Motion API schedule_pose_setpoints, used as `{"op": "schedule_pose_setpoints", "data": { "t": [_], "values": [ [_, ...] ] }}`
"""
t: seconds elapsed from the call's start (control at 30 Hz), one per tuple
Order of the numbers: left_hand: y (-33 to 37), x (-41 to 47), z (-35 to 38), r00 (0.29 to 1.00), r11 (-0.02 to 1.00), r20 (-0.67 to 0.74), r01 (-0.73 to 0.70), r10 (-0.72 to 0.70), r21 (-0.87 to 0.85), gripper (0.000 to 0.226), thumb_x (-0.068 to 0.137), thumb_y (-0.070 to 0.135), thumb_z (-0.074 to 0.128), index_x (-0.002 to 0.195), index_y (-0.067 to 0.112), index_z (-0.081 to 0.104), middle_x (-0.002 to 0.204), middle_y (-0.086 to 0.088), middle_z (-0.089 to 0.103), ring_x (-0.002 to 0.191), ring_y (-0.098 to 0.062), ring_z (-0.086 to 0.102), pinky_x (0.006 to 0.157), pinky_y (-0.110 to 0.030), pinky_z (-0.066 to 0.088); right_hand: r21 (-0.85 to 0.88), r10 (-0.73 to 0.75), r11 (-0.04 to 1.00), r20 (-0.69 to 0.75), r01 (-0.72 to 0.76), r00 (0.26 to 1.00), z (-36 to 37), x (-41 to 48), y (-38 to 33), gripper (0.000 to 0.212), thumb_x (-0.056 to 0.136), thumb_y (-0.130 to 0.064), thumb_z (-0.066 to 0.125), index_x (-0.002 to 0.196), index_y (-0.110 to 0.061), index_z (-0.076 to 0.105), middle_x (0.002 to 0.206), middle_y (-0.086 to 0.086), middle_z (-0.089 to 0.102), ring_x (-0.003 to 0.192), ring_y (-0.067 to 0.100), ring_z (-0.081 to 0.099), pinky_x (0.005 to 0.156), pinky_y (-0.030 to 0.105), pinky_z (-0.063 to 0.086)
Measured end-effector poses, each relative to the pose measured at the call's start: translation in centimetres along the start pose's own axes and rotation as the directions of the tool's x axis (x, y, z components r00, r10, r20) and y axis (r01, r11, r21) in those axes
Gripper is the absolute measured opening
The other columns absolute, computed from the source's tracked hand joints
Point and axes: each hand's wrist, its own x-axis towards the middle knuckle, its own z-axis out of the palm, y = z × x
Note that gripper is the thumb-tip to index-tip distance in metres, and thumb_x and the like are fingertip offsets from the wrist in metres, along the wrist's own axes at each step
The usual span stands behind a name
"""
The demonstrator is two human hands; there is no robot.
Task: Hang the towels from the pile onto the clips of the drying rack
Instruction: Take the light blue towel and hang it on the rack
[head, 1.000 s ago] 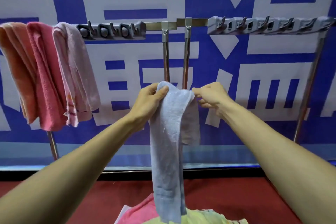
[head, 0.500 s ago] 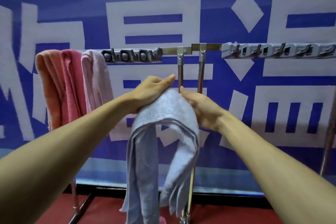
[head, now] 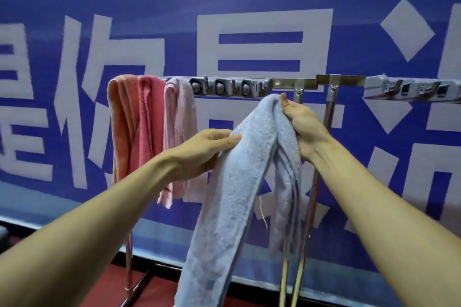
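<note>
A light blue towel (head: 239, 182) hangs folded over between my hands, its fold raised just below the rack's left grey clip bar (head: 232, 88). My right hand (head: 303, 129) pinches the fold at the top, close under the bar's right end. My left hand (head: 207, 149) grips the towel's left side lower down. On the bar's left part hang an orange towel (head: 122, 119), a red-pink towel (head: 151, 117) and a pale pink towel (head: 178, 132). Several clips to their right are free. The pile is out of view.
The metal drying rack has two upright centre posts (head: 329, 117) just behind my right hand and a second grey clip bar (head: 409, 91) at the right. A blue banner wall with white characters (head: 262, 40) stands behind. The floor (head: 154, 289) is red.
The view has tilted up and left and moved closer. My right hand has lifted the towel's fold up toward the clip bar; my left hand has slid lower on the towel.
</note>
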Motion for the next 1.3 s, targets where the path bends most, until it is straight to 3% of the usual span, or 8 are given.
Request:
{"op": "schedule_pose_setpoints", "data": {
  "t": [0.07,0.2,0.37,0.53,0.87,1.07,1.23,1.3],
  "values": [
    [-0.5,0.9,-1.3,0.996,0.994,-0.078,-0.045,0.037,-0.103,0.035,0.093,0.031,0.053,0.110,0.003,0.065,0.103,-0.011,0.069,0.093,-0.023,0.064,0.089,-0.038,0.050,0.064,0.021,0.998,0.035,-0.023,0.999,1.0,1.8,1.2,0.024,0.100,-0.021,0.044,0.108,-0.007,0.062,0.090,0.008,0.069,0.082,0.018,0.067,0.077,0.033,0.059],
    [-0.9,3.7,-3.9,0.935,0.951,-0.348,-0.164,0.065,-0.263,0.027,0.098,0.023,0.050,0.108,0.003,0.065,0.088,-0.008,0.071,0.069,-0.016,0.066,0.066,-0.028,0.057,0.231,0.057,0.971,0.053,-0.068,0.997,3.2,6.5,4.1,0.022,0.100,-0.016,0.044,0.113,-0.009,0.061,0.110,0.015,0.066,0.102,0.027,0.062,0.096,0.044,0.051],
    [-1.0,8.7,-7.5,0.793,0.963,-0.603,-0.221,0.086,-0.153,0.037,0.097,0.028,0.054,0.107,-0.006,0.062,0.087,-0.013,0.066,0.075,-0.022,0.059,0.072,-0.035,0.052,0.280,0.136,0.950,0.018,-0.136,0.991,4.5,12.9,6.2,0.017,0.099,-0.014,0.049,0.106,-0.014,0.065,0.107,0.014,0.067,0.101,0.028,0.063,0.098,0.046,0.049],
    [1.0,12.7,-12.6,0.682,0.946,-0.699,-0.324,0.217,-0.023,0.036,0.096,0.030,0.055,0.102,-0.004,0.064,0.089,-0.012,0.066,0.077,-0.021,0.058,0.079,-0.042,0.055,0.321,0.228,0.919,0.040,-0.229,0.973,6.2,18.3,7.2,0.037,0.093,-0.027,0.059,0.130,-0.019,0.059,0.125,0.012,0.065,0.116,0.030,0.060,0.097,0.048,0.048],
    [0.0,18.5,-15.7,0.548,0.949,-0.775,-0.184,0.314,0.255,0.038,0.089,0.024,0.056,0.056,0.007,0.053,0.057,0.001,0.049,0.058,-0.016,0.042,0.055,-0.032,0.040,0.239,0.257,0.955,-0.361,-0.177,0.897,6.2,23.7,10.5,0.044,0.064,-0.021,0.087,0.102,-0.007,0.070,0.091,0.017,0.074,0.078,0.039,0.071,0.074,0.058,0.056],
    [-2.8,18.4,-15.2,0.617,0.970,-0.749,-0.175,0.241,0.168,0.052,0.093,0.020,0.056,0.046,0.015,0.034,0.042,0.012,0.032,0.048,-0.008,0.028,0.043,-0.023,0.023,-0.142,0.068,0.977,-0.507,-0.161,0.859,4.4,23.4,11.5,0.043,0.074,-0.031,0.080,0.099,0.001,0.067,0.095,0.015,0.073,0.090,0.030,0.069,0.083,0.050,0.057],
    [-0.1,18.5,-15.2,0.668,0.980,-0.719,-0.174,0.191,0.098,0.036,0.087,0.034,0.067,0.063,0.008,0.065,0.062,0.000,0.063,0.058,-0.012,0.053,0.057,-0.024,0.050,-0.344,0.058,0.896,-0.535,-0.280,0.843,3.4,21.7,12.5,0.021,0.067,-0.027,0.073,0.076,-0.010,0.063,0.091,0.012,0.070,0.078,0.025,0.067,0.077,0.047,0.059],
    [0.0,18.7,-15.1,0.669,0.979,-0.715,-0.137,0.203,0.149,0.038,0.089,0.034,0.064,0.061,0.009,0.062,0.060,0.000,0.061,0.056,-0.012,0.050,0.051,-0.023,0.044,-0.346,0.064,0.890,-0.548,-0.296,0.834,3.3,21.3,12.9,0.020,0.064,-0.027,0.073,0.071,-0.010,0.066,0.088,0.018,0.072,0.076,0.031,0.069,0.072,0.051,0.059]
  ]
}}
